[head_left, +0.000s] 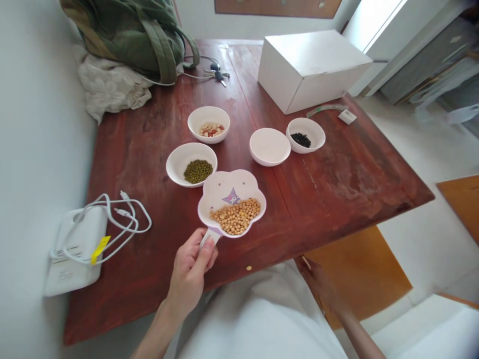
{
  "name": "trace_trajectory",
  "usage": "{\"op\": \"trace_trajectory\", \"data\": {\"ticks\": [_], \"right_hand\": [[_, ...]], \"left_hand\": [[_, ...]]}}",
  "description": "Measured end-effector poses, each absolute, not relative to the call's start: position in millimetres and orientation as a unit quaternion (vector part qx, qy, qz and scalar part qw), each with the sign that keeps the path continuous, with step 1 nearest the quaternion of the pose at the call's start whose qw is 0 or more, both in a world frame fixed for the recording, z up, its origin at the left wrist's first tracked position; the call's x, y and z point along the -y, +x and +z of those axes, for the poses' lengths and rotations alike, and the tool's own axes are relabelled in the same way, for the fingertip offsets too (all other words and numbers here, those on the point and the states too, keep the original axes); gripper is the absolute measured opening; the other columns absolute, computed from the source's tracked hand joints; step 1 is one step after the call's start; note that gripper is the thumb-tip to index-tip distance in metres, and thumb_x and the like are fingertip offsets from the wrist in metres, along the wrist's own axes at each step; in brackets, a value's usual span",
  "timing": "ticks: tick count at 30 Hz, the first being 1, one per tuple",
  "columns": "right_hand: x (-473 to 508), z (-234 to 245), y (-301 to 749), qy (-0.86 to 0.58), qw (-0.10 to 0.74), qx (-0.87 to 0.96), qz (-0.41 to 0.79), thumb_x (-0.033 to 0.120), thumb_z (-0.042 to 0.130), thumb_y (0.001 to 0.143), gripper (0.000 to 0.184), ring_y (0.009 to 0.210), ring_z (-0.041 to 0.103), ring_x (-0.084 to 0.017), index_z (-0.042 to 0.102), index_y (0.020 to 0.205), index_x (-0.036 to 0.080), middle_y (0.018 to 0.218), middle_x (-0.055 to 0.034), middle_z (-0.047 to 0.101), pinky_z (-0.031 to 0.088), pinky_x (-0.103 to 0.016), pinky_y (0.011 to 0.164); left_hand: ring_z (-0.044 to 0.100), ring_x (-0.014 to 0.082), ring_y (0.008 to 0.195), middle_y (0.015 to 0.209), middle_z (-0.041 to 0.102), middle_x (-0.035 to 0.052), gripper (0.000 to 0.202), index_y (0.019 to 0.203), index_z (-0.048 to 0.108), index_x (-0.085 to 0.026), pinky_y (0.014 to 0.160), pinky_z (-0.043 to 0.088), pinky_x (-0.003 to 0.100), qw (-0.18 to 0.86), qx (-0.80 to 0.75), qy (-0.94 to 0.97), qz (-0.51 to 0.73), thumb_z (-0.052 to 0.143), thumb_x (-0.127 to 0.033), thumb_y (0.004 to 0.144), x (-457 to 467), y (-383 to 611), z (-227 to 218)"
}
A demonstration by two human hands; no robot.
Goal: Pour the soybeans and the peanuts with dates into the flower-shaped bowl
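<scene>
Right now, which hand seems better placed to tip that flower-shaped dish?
The left hand, I'd judge: its fingers grip the handle of the flower-shaped dish. The right hand is down past the near edge of the table, away from the dish.

Right grip (pixel 317 278) blurred, bag (pixel 127 35) cropped

Before you, a dark red table (pixel 337 199).
On it you can see four white bowls (pixel 269 146), a white box (pixel 318 65), keys (pixel 219 76), a white device (pixel 73 279) with cable (pixel 139 230), and a cloth (pixel 112 92) under a green bag (pixel 149 40).
</scene>
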State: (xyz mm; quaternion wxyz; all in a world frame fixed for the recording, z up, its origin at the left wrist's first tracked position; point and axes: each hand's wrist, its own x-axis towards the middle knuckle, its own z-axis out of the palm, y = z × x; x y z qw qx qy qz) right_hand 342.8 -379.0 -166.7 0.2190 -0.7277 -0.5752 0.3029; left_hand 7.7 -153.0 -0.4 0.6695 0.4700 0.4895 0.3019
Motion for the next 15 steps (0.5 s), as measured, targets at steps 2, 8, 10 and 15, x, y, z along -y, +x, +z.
{"op": "trace_trajectory", "data": {"ticks": [2, 8, 10, 15], "right_hand": [[375.4, -155.7, 332.9, -0.715, 0.240, 0.589, 0.292, 0.024, 0.039, 0.105, 0.035, 0.081, 0.080, -0.031, 0.073, 0.114, 0.026, 0.099, -0.0085, 0.080, 0.066, -0.040, 0.068], [350.4, -72.4, 277.2, -0.582, 0.284, 0.737, 0.194, 0.012, 0.056, 0.101, 0.031, 0.064, 0.072, -0.018, 0.067, 0.128, 0.022, 0.085, -0.0033, 0.075, 0.052, -0.029, 0.051], [331.5, -41.4, 255.6, -0.533, 0.312, 0.769, 0.164, 0.008, 0.054, 0.102, 0.041, 0.066, 0.070, -0.016, 0.060, 0.142, 0.017, 0.088, -0.0047, 0.073, 0.049, -0.029, 0.052], [285.9, -12.1, 228.7, -0.553, 0.249, 0.785, 0.125, 0.018, 0.058, 0.106, 0.044, 0.086, 0.076, -0.018, 0.055, 0.150, 0.019, 0.116, -0.0093, 0.075, 0.058, -0.030, 0.065]], "left_hand": [[0.026, 0.0036, 0.051, 0.057, 0.036, -0.0076, 0.039, 0.090, 0.056, -0.016, 0.047, 0.017, 0.018, 0.667, -0.483, 0.482, 0.301, 0.061, -0.054, 0.102, 152.0, 7.7, -1.3], [0.026, 0.0036, 0.052, 0.059, 0.037, -0.0076, 0.038, 0.094, 0.057, -0.017, 0.048, 0.017, 0.018, 0.667, -0.486, 0.495, 0.270, 0.058, -0.053, 0.104, 148.0, 5.6, -4.0], [0.026, 0.0037, 0.052, 0.059, 0.037, -0.0075, 0.039, 0.094, 0.057, -0.017, 0.048, 0.018, 0.019, 0.661, -0.492, 0.499, 0.269, 0.057, -0.054, 0.104, 148.1, 4.7, -4.0], [0.028, 0.0037, 0.054, 0.061, 0.037, -0.0070, 0.038, 0.093, 0.056, -0.016, 0.050, 0.019, 0.019, 0.660, -0.486, 0.496, 0.288, 0.057, -0.053, 0.104, 149.2, -0.4, -0.7]]}}
